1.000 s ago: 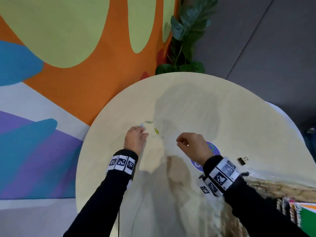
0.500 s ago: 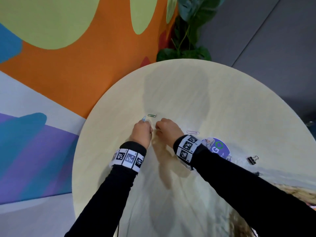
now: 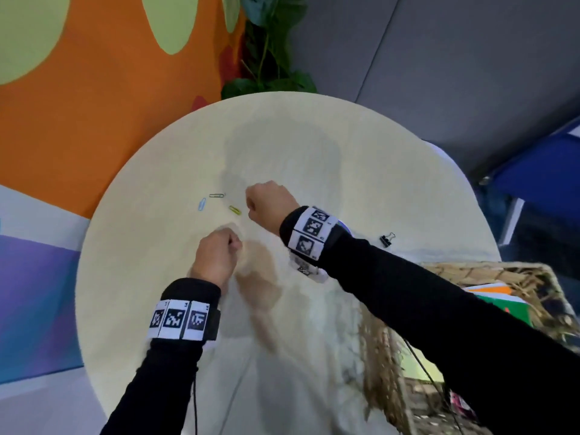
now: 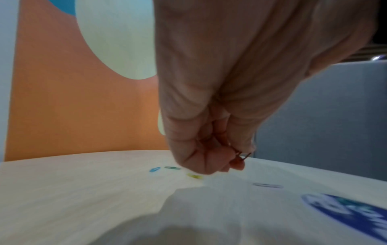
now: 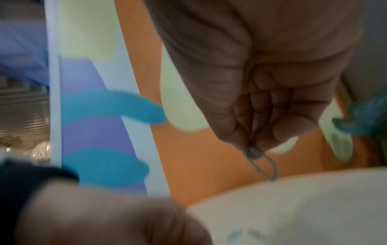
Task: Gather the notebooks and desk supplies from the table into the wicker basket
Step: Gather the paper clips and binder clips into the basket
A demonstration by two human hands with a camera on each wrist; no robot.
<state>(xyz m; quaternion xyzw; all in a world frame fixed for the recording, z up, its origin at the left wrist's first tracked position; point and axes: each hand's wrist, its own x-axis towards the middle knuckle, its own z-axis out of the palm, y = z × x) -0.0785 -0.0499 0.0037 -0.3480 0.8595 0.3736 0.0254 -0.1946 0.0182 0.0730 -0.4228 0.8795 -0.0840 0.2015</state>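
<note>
My left hand [image 3: 233, 243] hovers low over the round table [image 3: 157, 246], curled, and pinches a reddish paper clip [image 4: 240, 154] at its fingertips. My right hand [image 3: 252, 209], farther out, pinches a grey paper clip [image 5: 261, 164] that dangles from thumb and finger. Three clips lie loose beyond the hands: blue [image 3: 201, 204], dark grey [image 3: 217, 195] and yellow-green [image 3: 234, 210]. Another pale clip [image 4: 268, 185] lies near a blue sticker [image 4: 356, 213]. A black binder clip [image 3: 386, 239] rests right of my right wrist. The wicker basket [image 3: 470, 270] stands at the near right with notebooks [image 3: 496, 296] inside.
A painted wall panel [image 3: 94, 89] rises behind the table on the left. A potted plant [image 3: 270, 58] stands at the table's far edge. Grey floor and a blue object [image 3: 549, 171] lie to the right.
The hands, side by side over the clips half a second ago, have parted. My left hand drew back toward me and my right hand lifted away to the right, each holding a clip.
</note>
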